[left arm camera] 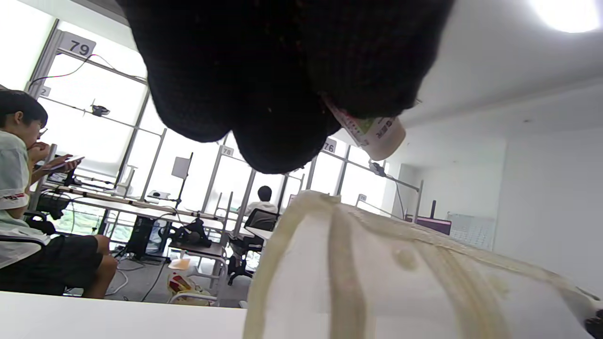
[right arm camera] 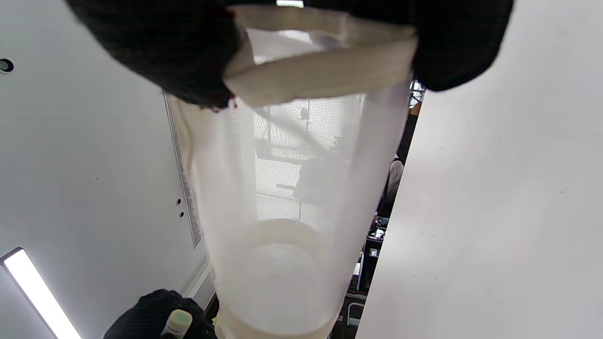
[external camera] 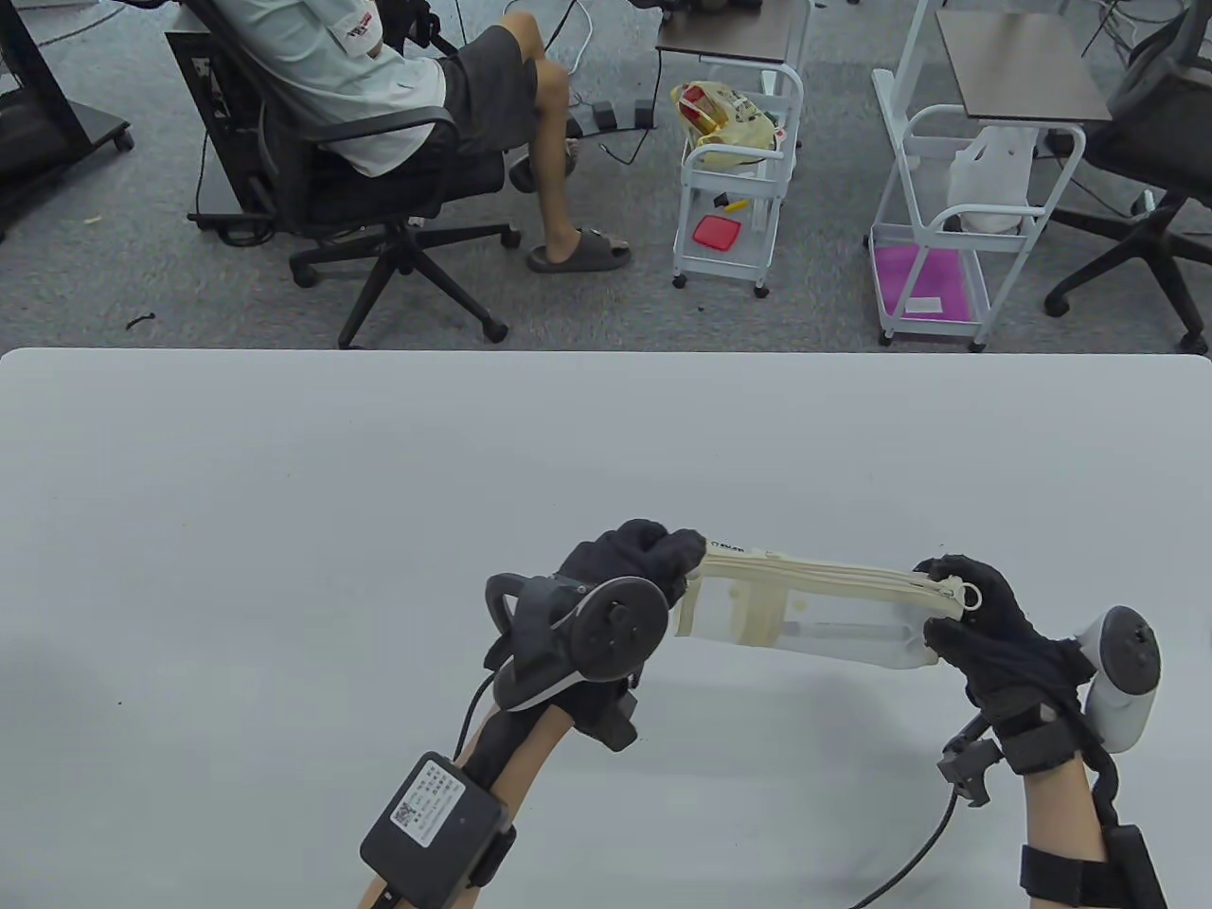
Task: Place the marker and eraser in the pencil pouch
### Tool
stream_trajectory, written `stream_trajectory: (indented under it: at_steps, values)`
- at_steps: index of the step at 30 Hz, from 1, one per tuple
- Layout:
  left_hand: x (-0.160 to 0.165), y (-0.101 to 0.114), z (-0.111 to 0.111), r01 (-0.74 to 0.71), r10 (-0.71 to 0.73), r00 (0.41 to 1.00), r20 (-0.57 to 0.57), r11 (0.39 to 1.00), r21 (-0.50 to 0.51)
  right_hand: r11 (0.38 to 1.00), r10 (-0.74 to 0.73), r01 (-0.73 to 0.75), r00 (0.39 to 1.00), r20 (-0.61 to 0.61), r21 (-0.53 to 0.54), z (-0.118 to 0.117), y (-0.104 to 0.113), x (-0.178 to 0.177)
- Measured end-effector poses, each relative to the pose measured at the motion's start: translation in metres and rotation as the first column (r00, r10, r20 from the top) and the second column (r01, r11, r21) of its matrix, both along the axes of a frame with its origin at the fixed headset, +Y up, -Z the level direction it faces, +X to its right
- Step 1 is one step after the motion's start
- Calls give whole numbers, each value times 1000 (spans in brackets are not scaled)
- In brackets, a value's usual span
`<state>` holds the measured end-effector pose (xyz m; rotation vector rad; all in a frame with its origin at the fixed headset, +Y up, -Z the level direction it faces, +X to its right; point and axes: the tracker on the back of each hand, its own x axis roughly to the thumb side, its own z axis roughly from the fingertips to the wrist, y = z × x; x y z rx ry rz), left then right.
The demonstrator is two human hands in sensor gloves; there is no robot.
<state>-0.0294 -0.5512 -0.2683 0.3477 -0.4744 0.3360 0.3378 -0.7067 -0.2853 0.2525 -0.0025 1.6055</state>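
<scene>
A translucent pencil pouch [external camera: 805,615] with a cream zipper band is held stretched above the white table [external camera: 284,521]. My left hand [external camera: 677,559] grips its left end. A white cylinder with a printed label [external camera: 727,546], which looks like the marker, sticks out of those fingers; it also shows in the left wrist view [left arm camera: 377,134] and the right wrist view [right arm camera: 176,322]. My right hand [external camera: 947,592] pinches the right end by the zipper pull [external camera: 971,595]. A faint long shape [external camera: 838,627] lies inside the pouch. I see no eraser clearly.
Beyond the table's far edge are a seated person on an office chair [external camera: 379,142], two white carts [external camera: 734,180] and another chair [external camera: 1155,161]. A cable [external camera: 909,862] trails from my right wrist over the table.
</scene>
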Motion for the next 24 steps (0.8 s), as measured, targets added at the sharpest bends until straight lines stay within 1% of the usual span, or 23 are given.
stream_trajectory:
  at_steps: [4, 7, 9, 12, 14, 17, 21, 23, 24]
  values:
    - [33, -1, -1, 81, -81, 996, 31, 997, 14, 1000, 29, -29, 999, -22, 8, 0, 2, -3]
    - [52, -3, -1, 185, -186, 982, 38, 982, 39, 999, 48, -47, 997, -57, 14, 1, 5, -8]
    - [63, -4, -1, 258, -259, 965, 47, 966, 31, 997, 76, -74, 994, -80, 22, 2, 7, -12]
    - [72, -5, 0, 290, -290, 956, 54, 957, 6, 994, 111, -108, 989, -99, 33, 2, 10, -17]
    - [77, -5, 3, 337, -339, 941, 22, 940, 56, 992, 124, -121, 986, -111, 38, 3, 11, -21]
    - [84, -8, 7, 419, -419, 907, -37, 896, 148, 990, 138, -133, 986, -97, 53, 4, 13, -24]
    - [90, -11, 8, 443, -441, 896, -53, 878, 183, 993, 113, -107, 988, -107, 57, 5, 13, -26]
    - [92, -13, 7, 449, -447, 893, -47, 878, 167, 994, 94, -87, 991, -99, 65, 5, 14, -28]
    - [93, -13, 6, 447, -446, 894, -47, 878, 172, 992, 109, -103, 990, -94, 67, 5, 15, -28]
